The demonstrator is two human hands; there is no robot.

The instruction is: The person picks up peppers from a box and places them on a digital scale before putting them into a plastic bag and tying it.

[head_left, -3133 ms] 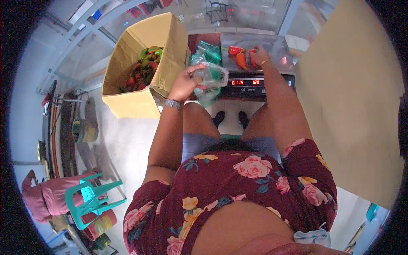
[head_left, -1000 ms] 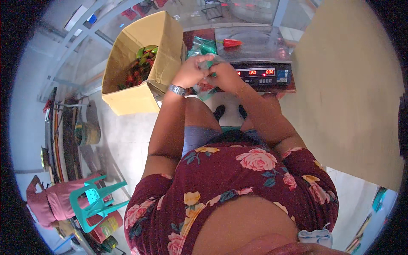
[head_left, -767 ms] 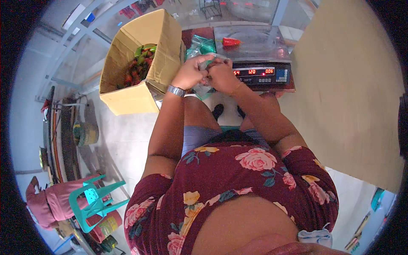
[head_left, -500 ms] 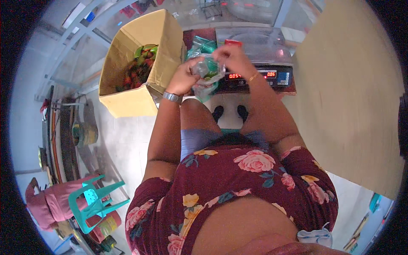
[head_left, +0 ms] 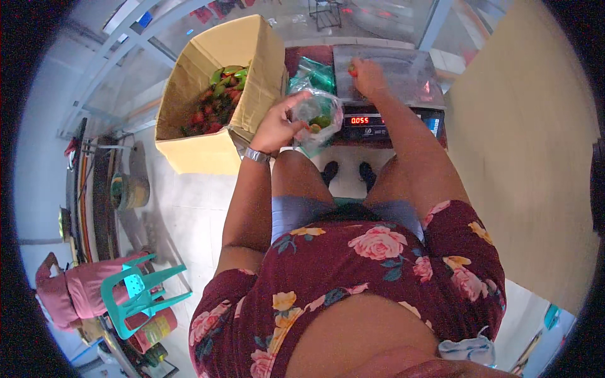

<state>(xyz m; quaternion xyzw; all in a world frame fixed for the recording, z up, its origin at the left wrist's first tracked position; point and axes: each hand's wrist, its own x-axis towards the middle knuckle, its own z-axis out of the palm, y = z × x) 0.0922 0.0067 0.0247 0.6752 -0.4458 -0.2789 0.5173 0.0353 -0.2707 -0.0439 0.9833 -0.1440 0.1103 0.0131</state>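
The left hand (head_left: 280,126) holds a clear plastic bag (head_left: 304,113) by its mouth, thumb and fingers gripping the film and keeping the opening turned upward; inside the bag lie a few green and orange pieces, softened by the plastic, apparently the tops of peppers; the right hand (head_left: 370,79) is over the near left part of the metal weighing plate (head_left: 406,72), its fingers curled around a red pepper (head_left: 353,68), of which only a small end shows beyond the fingertips; whether that pepper rests on the plate or is lifted off it I cannot tell; the plate belongs to a dark scale with a lit red display (head_left: 360,121), partly covered by the right forearm; crumpled green plastic (head_left: 318,72) lies just beyond the clear bag, on a dark red surface (head_left: 309,55) beside the scale; to the left of the bag stands an open cardboard box (head_left: 198,152), tilted toward the person, with a heap of red and green peppers (head_left: 217,107) inside; a metal-banded watch (head_left: 257,155) circles the left wrist; farther off, at the lower left, a turquoise plastic chair (head_left: 135,286) stands near a pink covering (head_left: 91,290).
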